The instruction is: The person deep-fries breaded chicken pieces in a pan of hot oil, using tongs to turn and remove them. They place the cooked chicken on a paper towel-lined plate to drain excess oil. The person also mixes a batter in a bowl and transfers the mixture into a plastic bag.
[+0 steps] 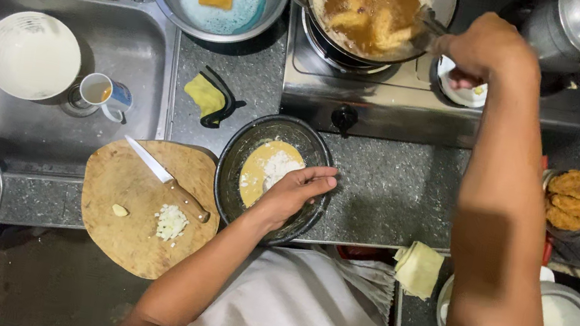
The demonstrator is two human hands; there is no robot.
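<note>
My left hand rests loosely open over the dark bowl on the counter; pale yellow batter with a lump of white flour inside. My right hand is closed on a metal utensil dipped into the frying pan on the stove, golden pieces in bubbling oil.
</note>
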